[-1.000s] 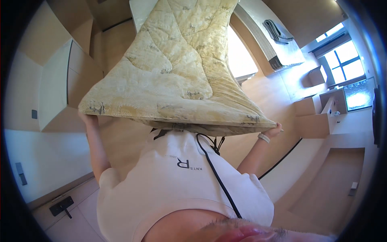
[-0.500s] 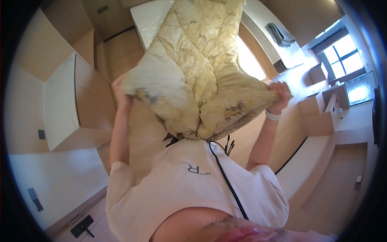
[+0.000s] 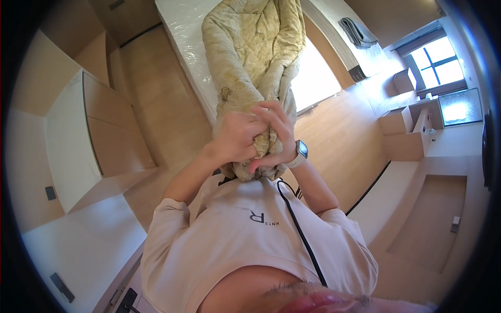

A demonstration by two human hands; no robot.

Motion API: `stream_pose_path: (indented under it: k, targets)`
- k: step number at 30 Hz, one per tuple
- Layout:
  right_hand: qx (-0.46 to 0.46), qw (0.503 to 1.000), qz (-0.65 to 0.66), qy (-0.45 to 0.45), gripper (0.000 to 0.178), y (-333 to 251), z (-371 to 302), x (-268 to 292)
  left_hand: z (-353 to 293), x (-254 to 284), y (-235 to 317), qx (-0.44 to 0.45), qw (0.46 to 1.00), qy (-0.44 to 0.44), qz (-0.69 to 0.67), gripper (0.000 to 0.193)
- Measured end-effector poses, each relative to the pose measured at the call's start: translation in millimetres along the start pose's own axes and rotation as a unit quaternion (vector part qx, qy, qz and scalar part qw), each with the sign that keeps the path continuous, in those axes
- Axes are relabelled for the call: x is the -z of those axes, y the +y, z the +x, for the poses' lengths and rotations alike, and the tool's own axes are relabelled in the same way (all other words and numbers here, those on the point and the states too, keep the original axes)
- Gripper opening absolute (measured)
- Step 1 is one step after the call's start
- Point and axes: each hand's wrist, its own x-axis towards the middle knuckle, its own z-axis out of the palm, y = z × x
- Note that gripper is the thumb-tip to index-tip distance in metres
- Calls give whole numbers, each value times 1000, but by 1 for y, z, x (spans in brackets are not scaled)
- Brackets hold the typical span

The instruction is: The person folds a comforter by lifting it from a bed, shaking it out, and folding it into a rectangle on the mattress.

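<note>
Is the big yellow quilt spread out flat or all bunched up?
Bunched up: the quilt has deep folds along it, and the left hand and right hand grip its gathered near end.

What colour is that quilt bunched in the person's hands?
The quilt is pale yellowish beige, faintly patterned; it shows best in the head view.

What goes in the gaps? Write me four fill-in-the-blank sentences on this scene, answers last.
Counting the left hand and the right hand, ____ hands grip the quilt.
The watch is worn on the ____ wrist.
In the picture, the quilt is to the ____ of the window.
The cord over the pale shirt is ____ in colour.
Missing words: two; right; left; black.
</note>
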Motion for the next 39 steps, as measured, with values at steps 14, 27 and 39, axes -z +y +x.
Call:
stream_pose_path:
  k: [14, 27, 39]
  targets:
    - [-82, 992, -72, -61, 46, 67, -31, -34, -48, 6, -30, 263, 954, -99, 105, 24]
    - [-148, 967, -33, 207, 39, 70, 59, -102, -200, -85, -111, 366, 911, 190, -31, 127]
    - [42, 964, -47, 257, 38, 38, 57, -135, -297, -122, -194, 494, 852, 57, -162, 88]
